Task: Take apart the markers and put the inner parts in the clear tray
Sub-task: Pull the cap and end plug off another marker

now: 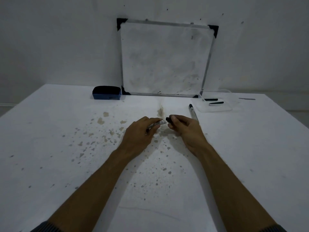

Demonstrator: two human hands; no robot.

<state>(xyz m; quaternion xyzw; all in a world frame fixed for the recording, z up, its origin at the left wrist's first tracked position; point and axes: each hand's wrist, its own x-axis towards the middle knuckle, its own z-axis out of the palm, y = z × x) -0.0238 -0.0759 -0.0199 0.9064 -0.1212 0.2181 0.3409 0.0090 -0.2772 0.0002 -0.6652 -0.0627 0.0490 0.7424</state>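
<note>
White plastic, printed with small marks, is what the left hand [142,129] closes around: a marker barrel [156,124] held just above the stained table [66,148], its open end pointing at the right hand [185,127], whose fingers pinch a small black piece [168,119], probably the end plug or cap. The two parts stand just apart, not touching. From here the likely trouble is ink: if the inner part sticks and comes out with a jerk, it could smear the fingers or drop onto the table short of the clear tray [215,108], which sits well apart at the far right, beside the whiteboard [165,59] leaning on the wall. The small black piece could also slip from such a light pinch and roll away. By count: one marker in the hands, one whole marker [193,112] lying between the right hand and the tray, two dark inner parts [211,99] already in the tray, one tray, one whiteboard, and one blue eraser [107,93] at the far left of the board.
</note>
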